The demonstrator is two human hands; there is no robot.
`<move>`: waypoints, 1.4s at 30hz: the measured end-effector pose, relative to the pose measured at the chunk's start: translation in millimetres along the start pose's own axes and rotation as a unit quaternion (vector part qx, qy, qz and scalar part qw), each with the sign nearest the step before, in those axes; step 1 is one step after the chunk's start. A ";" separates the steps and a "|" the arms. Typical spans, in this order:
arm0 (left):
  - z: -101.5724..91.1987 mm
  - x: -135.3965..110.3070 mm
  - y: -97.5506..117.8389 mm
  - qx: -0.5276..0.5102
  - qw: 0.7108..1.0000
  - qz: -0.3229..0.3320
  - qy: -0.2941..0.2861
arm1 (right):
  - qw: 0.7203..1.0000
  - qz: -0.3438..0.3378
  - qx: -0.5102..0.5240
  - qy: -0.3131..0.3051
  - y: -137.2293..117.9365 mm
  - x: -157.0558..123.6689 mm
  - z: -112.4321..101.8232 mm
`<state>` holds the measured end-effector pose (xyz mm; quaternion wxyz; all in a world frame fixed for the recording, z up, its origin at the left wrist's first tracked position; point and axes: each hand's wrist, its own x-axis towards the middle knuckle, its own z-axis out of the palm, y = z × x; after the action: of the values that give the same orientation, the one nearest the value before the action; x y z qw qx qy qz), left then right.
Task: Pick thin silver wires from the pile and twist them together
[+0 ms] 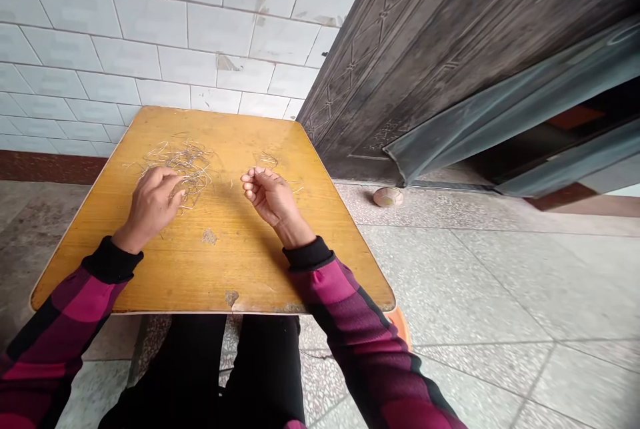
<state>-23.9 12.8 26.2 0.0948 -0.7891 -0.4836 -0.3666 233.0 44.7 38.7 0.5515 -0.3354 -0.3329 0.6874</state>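
Observation:
A loose tangle of thin, shiny wire pieces [193,162] lies on the left part of the wooden table. My left hand [153,202] is at the near side of this tangle, fingers curved and thumb apart from them, with no held piece showing. To the right, my right hand [275,199] is raised over the table with its thumb and fingertips pressed together. Whatever may be in that pinch is too small to make out. Just beyond my right hand sits a smaller group of thin wires [267,159].
The yellow-brown table [250,269] has worn patches and a chipped front edge. It stands near a white tiled wall [150,22]. At the right are a dark carved door [400,49] and a grey-green curtain [475,109]. A round pale object [388,197] lies on the floor.

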 end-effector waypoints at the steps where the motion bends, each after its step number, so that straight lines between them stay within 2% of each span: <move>1: -1.7 0.1 7.9 -0.026 0.999 0.020 0.026 | 1.000 0.020 0.001 -0.001 1.4 -3.0 -1.6; 3: -2.1 -1.9 24.4 -0.069 0.995 0.074 0.021 | 0.997 0.078 0.021 -0.002 6.1 -10.7 -6.1; 5: 1.6 -6.3 37.9 -0.111 0.986 0.123 -0.030 | 0.988 0.142 0.056 -0.006 11.6 -19.5 -11.5; 7: 7.3 -11.7 46.2 -0.155 0.974 0.146 -0.076 | 0.981 0.178 0.077 -0.016 16.7 -27.7 -16.1; 9: 11.9 -16.1 49.9 -0.203 0.967 0.131 -0.085 | 0.980 0.183 0.071 -0.028 20.5 -33.3 -19.1; 10: 13.3 -17.3 50.6 -0.233 0.964 0.104 -0.077 | 0.981 0.180 0.060 -0.034 21.7 -34.9 -20.1; 12: 14.0 -17.5 50.8 -0.315 0.947 0.006 -0.066 | 0.984 0.172 0.020 -0.041 22.0 -36.1 -22.0; 14: 13.2 -14.7 49.7 -0.420 0.895 -0.126 -0.080 | 0.990 0.128 -0.045 -0.033 19.3 -35.5 -25.3; 16: 12.8 -10.3 47.6 -0.515 0.813 -0.243 -0.117 | 0.992 0.032 -0.120 -0.005 14.8 -34.1 -30.1; 18: 13.4 -6.5 45.1 -0.574 0.740 -0.314 -0.157 | 0.982 -0.068 -0.174 0.031 10.7 -32.5 -35.4; 20: 14.7 -4.8 43.6 -0.591 0.703 -0.343 -0.195 | 0.971 -0.116 -0.205 0.046 9.5 -31.7 -38.7; 22: 16.3 -5.3 43.6 -0.582 0.704 -0.341 -0.222 | 0.968 -0.109 -0.227 0.023 12.4 -32.6 -38.5; 25: 19.2 -7.6 45.3 -0.541 0.744 -0.310 -0.239 | 0.960 -0.050 -0.264 -0.078 22.2 -37.0 -32.9; 28: 22.9 -8.6 46.5 -0.497 0.782 -0.275 -0.256 | 0.934 -0.027 -0.307 -0.179 33.8 -42.0 -26.7; 30: 24.9 -8.4 47.3 -0.481 0.794 -0.259 -0.266 | 0.919 -0.043 -0.333 -0.205 40.9 -43.4 -24.3; 32: 26.1 -8.2 49.2 -0.477 0.799 -0.248 -0.270 | 0.913 -0.059 -0.351 -0.199 46.7 -42.8 -23.2; 34: 26.5 -8.6 52.4 -0.482 0.794 -0.238 -0.284 | 0.918 -0.077 -0.348 -0.175 50.5 -41.1 -22.4; 37: 26.3 -9.9 58.2 -0.499 0.771 -0.235 -0.319 | 0.937 -0.079 -0.303 -0.157 51.4 -39.6 -20.2; 42: 23.5 -8.2 62.3 -0.537 0.724 -0.280 -0.330 | 0.951 0.020 -0.259 -0.168 44.9 -42.1 -18.5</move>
<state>37.2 -13.1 16.7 -0.6180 -0.6074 -0.4054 -0.2910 231.4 -2.7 -4.7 0.3676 -0.3526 -0.5809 0.6349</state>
